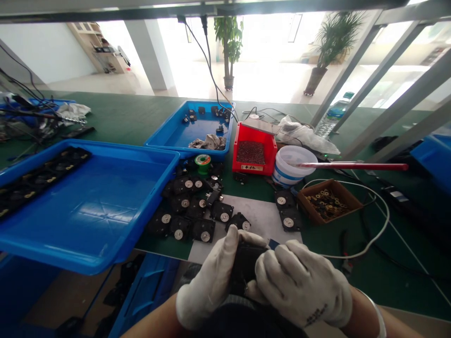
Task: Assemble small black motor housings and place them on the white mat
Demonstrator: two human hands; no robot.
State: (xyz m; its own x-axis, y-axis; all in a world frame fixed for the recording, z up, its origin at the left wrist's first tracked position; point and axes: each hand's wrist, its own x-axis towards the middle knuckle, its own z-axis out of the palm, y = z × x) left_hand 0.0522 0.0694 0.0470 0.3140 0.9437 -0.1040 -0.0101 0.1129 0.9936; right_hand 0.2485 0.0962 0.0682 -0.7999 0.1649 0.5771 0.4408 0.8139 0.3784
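Observation:
Both my hands wear white gloves and close around one black plastic housing point(244, 264) at the table's front edge. My left hand point(214, 277) grips it from the left, thumb upright along its side. Curled fingers of my right hand point(299, 281) press on its right side and hide much of it. A small blue piece point(273, 243) shows just above the right fingers; I cannot make out what it is. Beyond the hands, several black units with round silver discs point(205, 231) lie on the table, some on a white sheet point(253, 206).
A large blue tray point(88, 206) holds black parts at left; another blue tray point(169, 134) stands behind. A red bin point(272, 155) of small screws, a white tub point(294, 159), a cardboard box point(310, 206) of brass-coloured pieces and a solder spool point(202, 163) stand beyond. A white cable point(385, 220) loops at right.

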